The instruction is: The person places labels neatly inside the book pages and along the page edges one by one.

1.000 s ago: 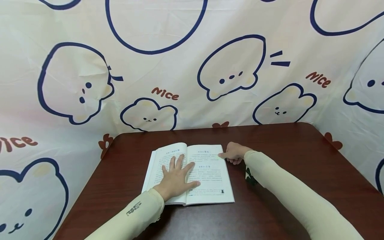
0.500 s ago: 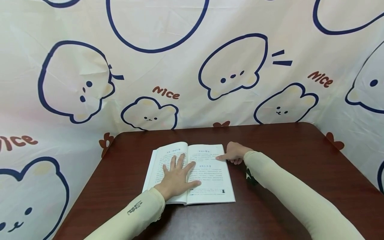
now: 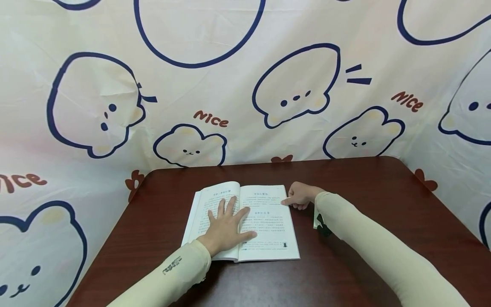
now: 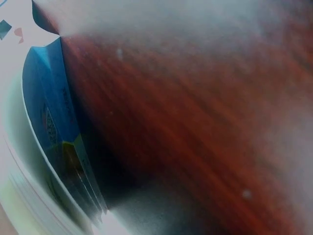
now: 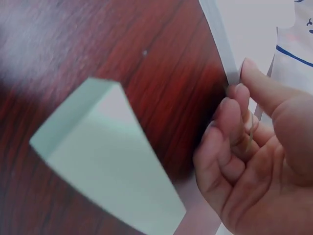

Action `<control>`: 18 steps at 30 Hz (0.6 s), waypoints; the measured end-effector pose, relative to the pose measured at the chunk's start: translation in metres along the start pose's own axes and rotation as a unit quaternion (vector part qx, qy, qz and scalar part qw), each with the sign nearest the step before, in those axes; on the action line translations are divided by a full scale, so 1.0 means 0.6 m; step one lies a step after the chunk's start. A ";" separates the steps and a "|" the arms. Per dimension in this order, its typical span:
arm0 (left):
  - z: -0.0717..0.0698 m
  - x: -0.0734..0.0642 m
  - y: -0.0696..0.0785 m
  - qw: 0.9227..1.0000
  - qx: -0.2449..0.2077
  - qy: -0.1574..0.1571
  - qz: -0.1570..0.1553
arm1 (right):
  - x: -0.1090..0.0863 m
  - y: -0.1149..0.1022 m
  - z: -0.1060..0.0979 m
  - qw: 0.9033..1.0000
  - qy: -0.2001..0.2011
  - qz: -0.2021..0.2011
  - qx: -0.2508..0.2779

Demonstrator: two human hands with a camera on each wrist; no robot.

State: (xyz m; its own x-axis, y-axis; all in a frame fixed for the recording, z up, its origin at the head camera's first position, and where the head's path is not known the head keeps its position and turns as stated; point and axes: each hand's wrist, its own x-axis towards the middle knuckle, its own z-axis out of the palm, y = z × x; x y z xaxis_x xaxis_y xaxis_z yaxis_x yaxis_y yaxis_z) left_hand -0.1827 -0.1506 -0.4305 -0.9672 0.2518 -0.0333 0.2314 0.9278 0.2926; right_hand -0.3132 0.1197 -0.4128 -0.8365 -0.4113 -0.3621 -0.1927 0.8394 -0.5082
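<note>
An open book [image 3: 266, 228] with white printed pages lies on a dark red-brown table [image 3: 345, 260]. My left hand [image 3: 223, 228] rests flat and spread across its left page and the centre fold. The left wrist view shows curved page edges and a blue cover [image 4: 51, 103] beneath them, but not the hand's fingers. At the book's right edge, my right hand [image 3: 301, 196] holds the upper part of the page edge. In the right wrist view, the thumb lies over the pages [image 5: 244, 29], with the curled fingers [image 5: 227, 117] against the edge.
A pale green flap [image 5: 115, 156] stands out near the right wrist, over the table. A cream cloth [image 3: 299, 25] with navy animal outlines hangs behind the table and along both sides. Cream sleeves [image 3: 356, 230] cover both forearms.
The tip of my right hand slid inward over the right page, then moved back out to its edge. My left hand and the book stayed in place.
</note>
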 end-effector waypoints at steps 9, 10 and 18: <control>0.001 0.000 0.000 1.000 0.004 0.001 0.003 | -0.001 0.002 -0.011 0.999 -0.049 -0.013 0.018; 0.001 0.000 0.000 1.000 0.005 0.001 0.004 | -0.001 0.001 -0.011 0.998 -0.051 -0.013 0.016; 0.001 0.001 0.000 1.000 0.004 0.000 0.002 | -0.005 -0.012 -0.003 0.999 -0.023 0.026 0.002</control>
State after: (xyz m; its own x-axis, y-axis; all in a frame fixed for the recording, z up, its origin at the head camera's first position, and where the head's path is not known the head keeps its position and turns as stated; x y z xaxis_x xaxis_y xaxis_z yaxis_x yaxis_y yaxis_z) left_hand -0.1834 -0.1504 -0.4311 -0.9665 0.2548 -0.0314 0.2356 0.9289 0.2856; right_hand -0.3102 0.1157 -0.4063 -0.8210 -0.3838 -0.4228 -0.1479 0.8581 -0.4917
